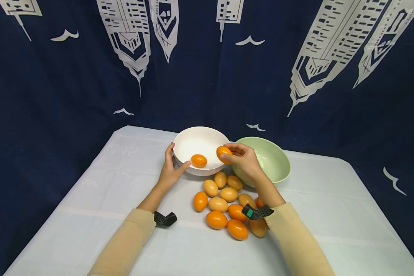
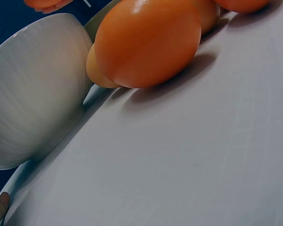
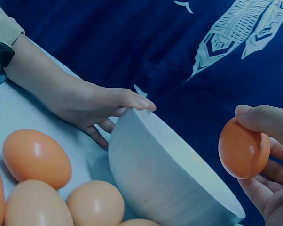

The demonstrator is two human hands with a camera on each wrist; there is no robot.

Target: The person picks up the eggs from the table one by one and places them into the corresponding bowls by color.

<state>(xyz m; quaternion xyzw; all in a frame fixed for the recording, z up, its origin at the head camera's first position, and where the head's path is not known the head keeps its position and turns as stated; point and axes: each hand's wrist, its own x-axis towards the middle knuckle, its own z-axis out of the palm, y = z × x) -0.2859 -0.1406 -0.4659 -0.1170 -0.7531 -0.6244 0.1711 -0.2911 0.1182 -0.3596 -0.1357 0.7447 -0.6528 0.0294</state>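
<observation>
My left hand [image 1: 170,173] holds the white bowl [image 1: 199,140] at its left side, thumb over the rim and fingers against the outer wall. An orange egg [image 1: 199,160] lies inside the bowl. Between thumb and fingertips, my right hand [image 1: 245,160] pinches another orange egg [image 1: 222,152] above the bowl's right rim. In the right wrist view this pinched egg [image 3: 244,149] is up beside the rim, and the left thumb [image 3: 140,101] hooks over the other side. The left wrist view shows the bowl's outer wall [image 2: 38,89], with most of the left hand out of sight.
A light green bowl [image 1: 275,163] stands just right of the white one, partly behind my right hand. Several tan eggs [image 1: 218,204] and orange eggs [image 1: 216,220] lie in a group on the white tablecloth [image 1: 124,168], some under my right forearm. A dark blue patterned curtain [image 1: 207,84] hangs behind.
</observation>
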